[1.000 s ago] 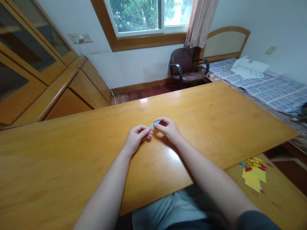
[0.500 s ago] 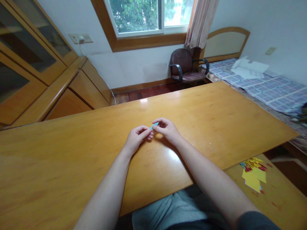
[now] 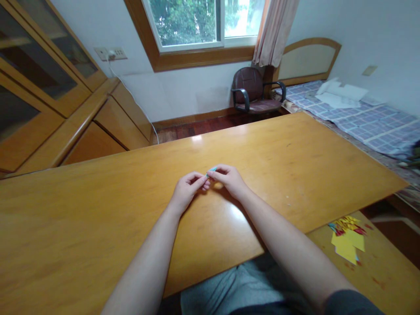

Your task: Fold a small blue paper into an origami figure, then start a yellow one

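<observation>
Small blue piece [image 3: 213, 169] is pinched by closed fingertips of both left hand [image 3: 186, 188] and right hand [image 3: 230, 179], held over wooden table [image 3: 98, 210], with yellow sheets [image 3: 346, 246] laid on lower surface [image 3: 390, 267] at right.

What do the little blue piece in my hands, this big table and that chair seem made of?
Blue piece: probably paper, looking thin; mostly hidden, so finish is unclear.
Table: wood or veneer, glossy; faint grain, bright reflections.
Chair: leather or imitation leather, slight sheen; seamed maroon covering.
</observation>
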